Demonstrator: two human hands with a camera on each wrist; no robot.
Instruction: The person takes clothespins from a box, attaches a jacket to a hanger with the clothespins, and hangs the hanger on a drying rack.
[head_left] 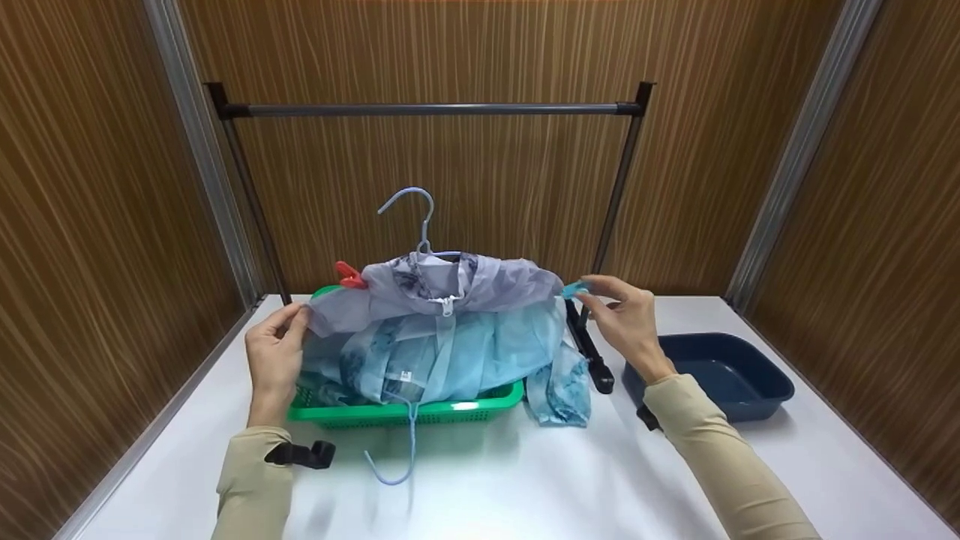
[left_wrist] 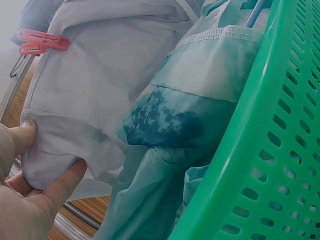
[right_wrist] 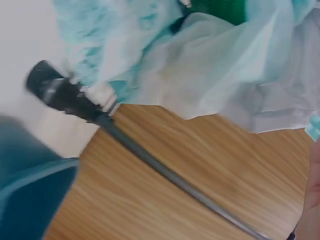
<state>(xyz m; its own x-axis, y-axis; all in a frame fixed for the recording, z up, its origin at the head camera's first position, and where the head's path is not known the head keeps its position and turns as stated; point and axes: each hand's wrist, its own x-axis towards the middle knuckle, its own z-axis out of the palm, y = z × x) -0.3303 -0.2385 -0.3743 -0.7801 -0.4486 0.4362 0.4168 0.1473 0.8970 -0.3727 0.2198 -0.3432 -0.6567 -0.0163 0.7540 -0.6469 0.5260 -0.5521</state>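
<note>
Draping over the green basket (head_left: pixel 465 410), the lavender garment (head_left: pixel 510 286), likely light, limp and slippery, seems best held by its edges or hanger (head_left: pixel 428 225); the left grip (head_left: pixel 276 354) pinches one edge, the right grip (head_left: pixel 626 319) a blue clip (head_left: pixel 574 290).

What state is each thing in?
Left hand: pinching grey jacket
Right hand: pinching blue clip
Grey jacket: on upper hanger
Red clip: clamped on grey jacket
Blue clip: pinched, bite unclear
Blue garment: crumpled over basket
Basket: upright, holding clothes
Lower hanger: hook poking out
Tub: upright
Rack: standing

Clip (head_left: pixel 350 276) on garment (head_left: pixel 510 281) (tub (head_left: pixel 720 379) R), rack bar (head_left: pixel 435 109) bhd.
</note>
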